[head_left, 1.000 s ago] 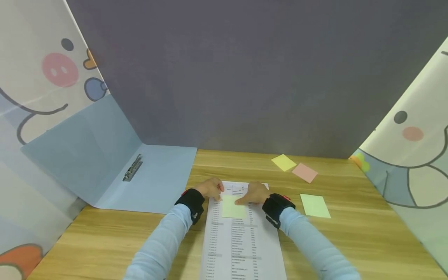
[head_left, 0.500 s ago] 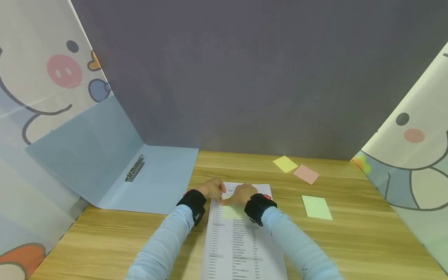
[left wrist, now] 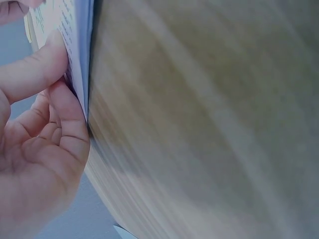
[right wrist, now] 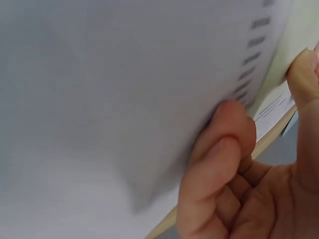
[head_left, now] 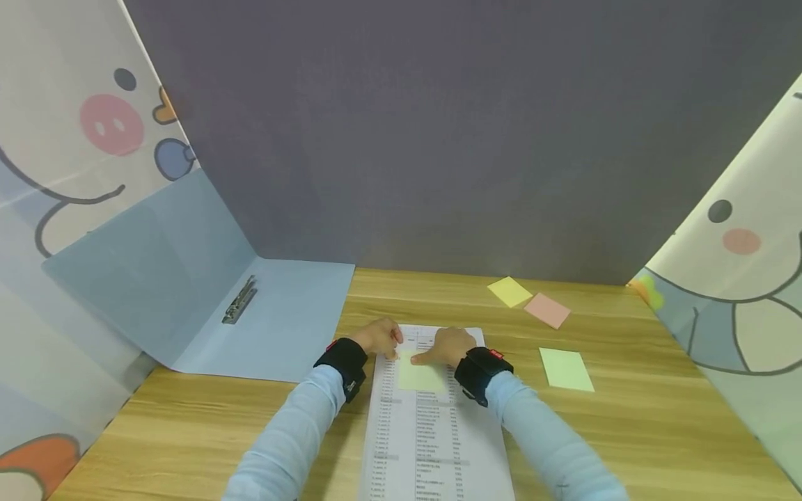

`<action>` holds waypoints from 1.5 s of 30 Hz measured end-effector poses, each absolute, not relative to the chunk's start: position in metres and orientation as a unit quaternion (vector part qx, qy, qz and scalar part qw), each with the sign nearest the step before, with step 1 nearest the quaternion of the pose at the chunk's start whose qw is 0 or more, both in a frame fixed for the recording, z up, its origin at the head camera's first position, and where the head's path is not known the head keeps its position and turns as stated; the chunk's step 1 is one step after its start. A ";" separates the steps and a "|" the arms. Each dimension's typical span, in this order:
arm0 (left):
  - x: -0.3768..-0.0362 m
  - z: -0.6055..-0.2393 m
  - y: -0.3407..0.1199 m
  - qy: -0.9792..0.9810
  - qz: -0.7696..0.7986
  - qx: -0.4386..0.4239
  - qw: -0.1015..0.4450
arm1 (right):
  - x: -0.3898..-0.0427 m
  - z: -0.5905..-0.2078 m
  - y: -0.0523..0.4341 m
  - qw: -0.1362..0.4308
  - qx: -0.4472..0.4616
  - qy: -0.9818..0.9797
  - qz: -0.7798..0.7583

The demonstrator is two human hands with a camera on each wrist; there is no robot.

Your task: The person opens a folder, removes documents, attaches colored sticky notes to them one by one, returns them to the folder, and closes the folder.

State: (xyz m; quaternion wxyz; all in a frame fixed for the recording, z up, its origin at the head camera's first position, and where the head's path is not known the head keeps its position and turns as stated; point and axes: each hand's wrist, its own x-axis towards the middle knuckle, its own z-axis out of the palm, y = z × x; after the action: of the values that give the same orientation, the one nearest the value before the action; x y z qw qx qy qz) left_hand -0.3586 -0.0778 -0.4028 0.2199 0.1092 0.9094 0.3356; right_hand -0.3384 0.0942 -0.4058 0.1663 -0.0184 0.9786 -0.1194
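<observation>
A stack of printed sheets (head_left: 432, 431) lies lengthwise on the wooden table (head_left: 626, 417) in front of me. Near its top sits a pale green sticky note (head_left: 420, 378). My left hand (head_left: 378, 338) holds the sheets' left edge; in the left wrist view the left hand (left wrist: 65, 74) has its thumb on top of the paper (left wrist: 75, 30) and curled fingers against the edge. My right hand (head_left: 446, 346) presses its index finger on the note's upper edge. In the right wrist view that right hand (right wrist: 259, 99) has its other fingers curled against the paper (right wrist: 124, 99), beside the note (right wrist: 299, 30).
An open light blue folder (head_left: 282, 313) with a metal clip (head_left: 238, 300) lies at the left, its cover leaning on a cartoon panel. Yellow (head_left: 509, 291), pink (head_left: 547, 309) and green (head_left: 566, 369) sticky notes lie at the right. A grey wall (head_left: 438, 139) closes the back.
My right hand slid left across the green note, covering much of it, then moved back right, so more of the note shows again. The left hand stayed on the paper's edge.
</observation>
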 end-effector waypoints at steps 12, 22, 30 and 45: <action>-0.354 -0.401 -0.078 0.904 0.357 0.094 0.215 | -0.332 -0.403 0.125 0.161 -0.003 0.972 -0.168; -0.353 -0.405 -0.076 0.900 0.374 0.107 0.198 | -0.333 -0.404 0.133 0.169 -0.003 0.970 -0.176; -0.353 -0.407 -0.078 0.900 0.379 0.108 0.186 | -0.333 -0.403 0.131 0.169 0.005 0.970 -0.177; -0.321 -0.392 -0.083 0.913 0.296 0.236 0.153 | -0.336 -0.411 0.146 0.174 -0.028 0.952 -0.252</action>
State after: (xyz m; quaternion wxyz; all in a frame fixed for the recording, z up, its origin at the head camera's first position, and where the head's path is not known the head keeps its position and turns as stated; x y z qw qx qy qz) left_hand -0.3211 -0.0833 -0.3919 0.1529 0.2362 0.9127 0.2964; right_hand -0.3358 0.1457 -0.4112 0.1735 -0.0280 0.9517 -0.2516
